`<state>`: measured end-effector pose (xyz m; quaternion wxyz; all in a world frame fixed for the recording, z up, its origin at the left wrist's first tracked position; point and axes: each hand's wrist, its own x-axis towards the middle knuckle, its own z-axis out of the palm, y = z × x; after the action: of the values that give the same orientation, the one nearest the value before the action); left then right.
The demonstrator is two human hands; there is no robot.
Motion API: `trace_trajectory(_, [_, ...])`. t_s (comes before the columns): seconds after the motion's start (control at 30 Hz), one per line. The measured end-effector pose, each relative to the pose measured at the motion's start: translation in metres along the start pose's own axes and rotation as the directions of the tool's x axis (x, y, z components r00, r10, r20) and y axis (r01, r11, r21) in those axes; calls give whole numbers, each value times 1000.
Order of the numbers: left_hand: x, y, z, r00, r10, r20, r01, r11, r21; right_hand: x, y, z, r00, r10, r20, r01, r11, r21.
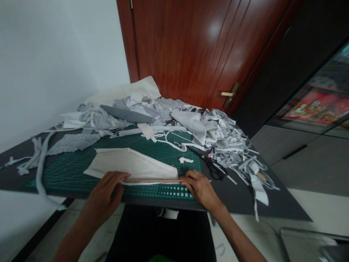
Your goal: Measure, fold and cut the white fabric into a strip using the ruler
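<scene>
A cream fabric piece [133, 162] with folded edges lies flat on the green cutting mat [73, 171]. Along its near edge runs a thin wooden stick [152, 180], with a narrow strip of the cloth showing on its near side. The fingers of my left hand [107, 191] are closed at the stick's left end, pressing it and the fabric edge. At the fabric's right corner my right hand [198, 187] pinches the stick, whose tip pokes out beyond the fingers. Just right of the mat, black-handled scissors [211, 163] rest partly opened.
Grey and white fabric scraps [218, 134] are heaped along the back and right of the dark table [245, 202]. A long pale fabric strip [40, 171] hangs over the front edge at left. A small white scrap [185, 160] lies on the mat. Behind stands a wooden door [180, 47].
</scene>
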<state>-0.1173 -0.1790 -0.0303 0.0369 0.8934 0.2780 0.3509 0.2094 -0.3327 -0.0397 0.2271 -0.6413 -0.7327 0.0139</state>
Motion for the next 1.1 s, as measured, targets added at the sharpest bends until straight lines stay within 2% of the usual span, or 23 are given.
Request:
trace_trajectory(0.13, [40, 12, 17, 976, 54, 211, -26, 991, -132, 0, -1, -3, 1000, -18, 4, 18, 1000, -19])
trace_trajectory(0.27, [58, 19, 35, 927, 35, 373, 10, 993, -118, 0, -2, -4, 1000, -30, -2, 30, 999, -26])
trace_trajectory(0.37, [60, 22, 37, 912, 20, 410, 39, 990, -136, 1, -3, -4, 1000, -23, 4, 23, 999, -38])
trace_trajectory(0.5, [55, 23, 35, 903, 69, 424, 22, 978, -206, 1, -4, -3, 1000, -18, -6, 18, 1000, -7])
trace_trajectory(0.7, [52, 18, 38, 859, 56, 508, 56, 978, -202, 3, -7, -2, 1000, -26, -11, 26, 1000, 4])
trace_trajectory(0.87, [55, 16, 32, 848, 63, 526, 51, 979, -199, 8, -15, 1, 999, -40, 13, 40, 998, -46])
trace_trajectory(1.1, [53, 14, 34, 826, 50, 561, 76, 977, -199, 19, -29, 6, 998, -56, 0, 56, 998, -4])
